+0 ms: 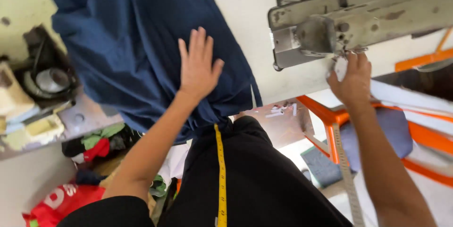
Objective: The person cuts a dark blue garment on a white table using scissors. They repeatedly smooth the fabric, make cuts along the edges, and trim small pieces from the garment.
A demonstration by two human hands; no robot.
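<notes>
White bench (pixel 264 15) is carrying everything. Navy blue fabric (pixel 127 43) is lying across it, bunching and hanging off the near edge toward the person's waist. Worn grey sewing machine (pixel 358 19) is sitting on the right side of the bench. Left hand (pixel 198 66) is pressing flat on the fabric, grip spread apart, fingers extended. Right hand (pixel 351 81) is reaching up under the machine head, grip pinching together on something small and pale; can't tell what. Yellow tape measure (pixel 221 180) is hanging down the black clothing.
</notes>
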